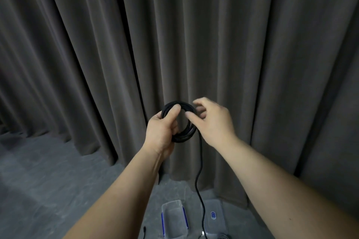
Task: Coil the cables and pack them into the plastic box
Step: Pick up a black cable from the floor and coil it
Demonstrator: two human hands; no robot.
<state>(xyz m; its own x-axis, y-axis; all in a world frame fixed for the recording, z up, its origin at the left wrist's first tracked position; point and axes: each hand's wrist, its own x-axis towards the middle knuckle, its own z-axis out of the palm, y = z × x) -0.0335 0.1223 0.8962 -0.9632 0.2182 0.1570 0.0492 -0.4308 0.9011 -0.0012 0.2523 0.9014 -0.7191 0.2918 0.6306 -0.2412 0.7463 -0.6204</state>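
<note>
Heavy grey-brown curtain (194, 35) in deep vertical folds across nearly the whole view, down to a grey floor (48, 190). Two bare forearms up from the bottom edge, meeting at the middle. Left hand (162, 131) clenched around the left side of a black cable coil (187, 132), thumb laid across the upper strands, fingers wrapped behind and mostly hidden. Right hand (215, 122) at the coil's right edge, fingers loosely curled, thumb and fingertips at the strands; whether pinching the cable or only touching it, cannot tell. Coil held upright in the air in front of the curtain, several loops stacked together, well above the floor. Loose black cable tail (198, 180) hanging from the coil's lower right, down in a gentle wave to the floor. Below, on the floor, an open clear plastic box (174, 219) with blue clips on its long sides, nothing visible inside. Just right of it, a clear lid (218, 217) lying flat with a small blue label, the hanging tail crossing its left edge. Small dark cable end (144, 233) left of the box, near the bottom edge.
</note>
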